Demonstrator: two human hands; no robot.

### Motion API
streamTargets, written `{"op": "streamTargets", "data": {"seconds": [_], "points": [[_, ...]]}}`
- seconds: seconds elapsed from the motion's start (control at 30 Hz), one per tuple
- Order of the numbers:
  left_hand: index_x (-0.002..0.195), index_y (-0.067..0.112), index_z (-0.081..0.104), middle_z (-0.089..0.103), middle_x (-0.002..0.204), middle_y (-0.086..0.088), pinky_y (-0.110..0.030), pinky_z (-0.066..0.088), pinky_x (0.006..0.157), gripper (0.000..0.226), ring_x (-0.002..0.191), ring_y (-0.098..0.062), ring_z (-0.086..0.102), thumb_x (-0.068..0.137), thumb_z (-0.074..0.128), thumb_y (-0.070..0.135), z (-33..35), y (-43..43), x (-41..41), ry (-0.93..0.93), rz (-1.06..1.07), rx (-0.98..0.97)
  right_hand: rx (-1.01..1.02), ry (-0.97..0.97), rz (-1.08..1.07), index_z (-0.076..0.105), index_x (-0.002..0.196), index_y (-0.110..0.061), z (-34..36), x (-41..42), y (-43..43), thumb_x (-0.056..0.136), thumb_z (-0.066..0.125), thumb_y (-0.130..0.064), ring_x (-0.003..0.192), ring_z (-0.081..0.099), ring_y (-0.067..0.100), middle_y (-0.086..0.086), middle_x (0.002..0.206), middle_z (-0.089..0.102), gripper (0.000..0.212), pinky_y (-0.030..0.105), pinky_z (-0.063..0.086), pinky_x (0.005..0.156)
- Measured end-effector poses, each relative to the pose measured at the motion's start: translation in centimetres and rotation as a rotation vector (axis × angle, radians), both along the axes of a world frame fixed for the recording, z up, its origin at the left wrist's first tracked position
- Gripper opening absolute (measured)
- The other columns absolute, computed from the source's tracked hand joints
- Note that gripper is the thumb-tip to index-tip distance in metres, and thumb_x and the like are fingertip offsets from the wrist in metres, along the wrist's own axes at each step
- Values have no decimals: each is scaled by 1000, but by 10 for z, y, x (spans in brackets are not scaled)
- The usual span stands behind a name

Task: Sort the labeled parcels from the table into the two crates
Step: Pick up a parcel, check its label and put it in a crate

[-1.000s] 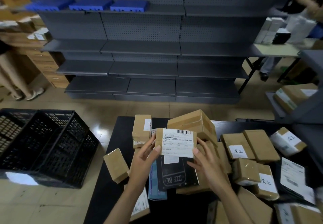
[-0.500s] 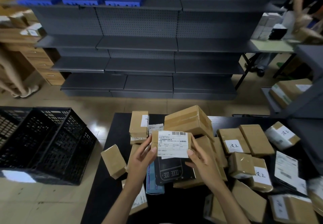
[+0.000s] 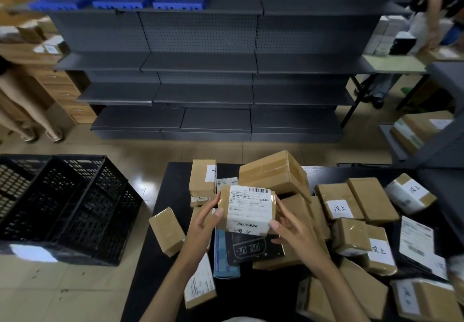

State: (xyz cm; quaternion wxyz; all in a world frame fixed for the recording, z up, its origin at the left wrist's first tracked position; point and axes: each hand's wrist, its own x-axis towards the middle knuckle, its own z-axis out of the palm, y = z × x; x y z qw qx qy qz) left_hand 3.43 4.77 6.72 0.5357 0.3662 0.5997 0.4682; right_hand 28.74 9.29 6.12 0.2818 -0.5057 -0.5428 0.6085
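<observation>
A brown parcel (image 3: 247,211) with a white label is held up between both hands. Its left side is gripped by the left hand (image 3: 202,225) and its right side by the right hand (image 3: 292,232). Just under the grip, a black box (image 3: 253,250) is seen among more parcels on the table (image 3: 173,191). Two black crates (image 3: 82,208) are set on the floor, well off to the left of the grip.

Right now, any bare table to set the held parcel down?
Bare black tabletop along its left edge beyond the small brown cardboard box, and at the near edge before the black printed box. Right half: piled brown parcels.
</observation>
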Motion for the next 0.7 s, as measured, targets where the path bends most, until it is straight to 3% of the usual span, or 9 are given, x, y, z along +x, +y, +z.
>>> {"op": "streamTargets", "data": {"seconds": [0.1,0.17,0.33,0.47,0.53,0.63,0.7], "points": [[137,57,54,56,146,18,-17,56,85,44,123,2,61,94,61,50,1,-1,-1,-23,-1,14,-48,19,-41,42,151,-41,8,-4,1,96,62,-40,94,78,24,-3,127,72,59,38,64,84],[140,49,56,58,144,8,-16,57,81,48,114,4,66,93,65,44,1,0,0,-27,12,25,-67,25,-74,46,147,-41,11,-7,2,94,60,-44,89,78,27,-4,118,77,55,40,64,82],[136,40,63,64,140,5,-21,59,81,50,114,-3,69,87,71,43,-1,3,1,-53,31,2,-95,-18,-234,68,134,-28,6,-12,5,99,59,-44,85,78,29,-2,97,81,40,48,64,83],[139,38,60,73,123,19,-24,61,81,55,110,-3,72,85,71,44,-5,3,3,-47,-1,-32,-83,-61,-264,76,116,-32,7,-10,2,99,58,-49,88,77,20,-7,95,80,30,31,64,72],[138,41,61,73,119,21,-32,63,87,61,111,-6,72,80,73,54,-9,4,4,-46,12,-68,-94,-74,-272,77,115,-31,4,-10,2,96,61,-54,87,77,27,-2,96,80,34,40,64,77],[140,39,63,71,121,18,-43,62,95,69,114,-11,71,76,74,62,-14,5,3,-59,17,-98,-91,-96,-281,76,118,-32,1,-9,1,95,62,-56,71,74,20,2,94,79,36,39,60,71],[139,38,64,71,121,18,-42,62,96,66,114,-10,71,78,73,61,-15,6,3,-55,19,-101,-78,-119,-285,77,117,-32,0,-9,0,94,61,-58,62,69,13,-1,87,76,38,34,56,65]]}}
